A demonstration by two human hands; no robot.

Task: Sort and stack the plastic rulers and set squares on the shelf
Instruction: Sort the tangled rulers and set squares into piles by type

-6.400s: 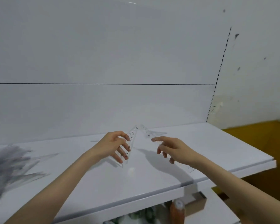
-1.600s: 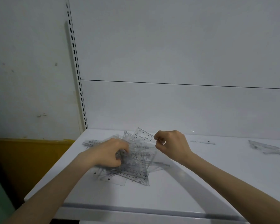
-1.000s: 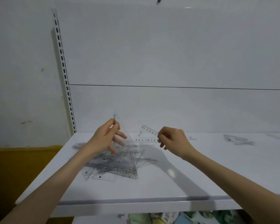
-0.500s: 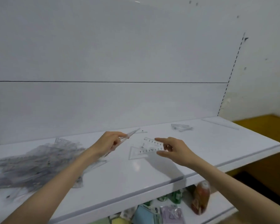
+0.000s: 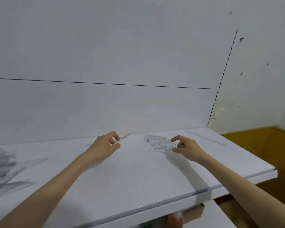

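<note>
Over shelf (image 5: 138,178), left fingers (image 5: 113,137) pinch strip (image 5: 124,138), right fingers (image 5: 176,138) set square (image 5: 161,146)

Arms outstretched — left hand (image 5: 107,145) pinches an edge-on set square (image 5: 124,138), right hand (image 5: 186,148) a numbered set square (image 5: 161,146).

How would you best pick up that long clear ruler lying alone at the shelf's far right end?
Probably from above, pinching the long ruler across its narrow width near the middle, fingertips on both long edges. It lies flat and thin on the shelf, so nothing fits under it, and a middle hold keeps it level.
</note>
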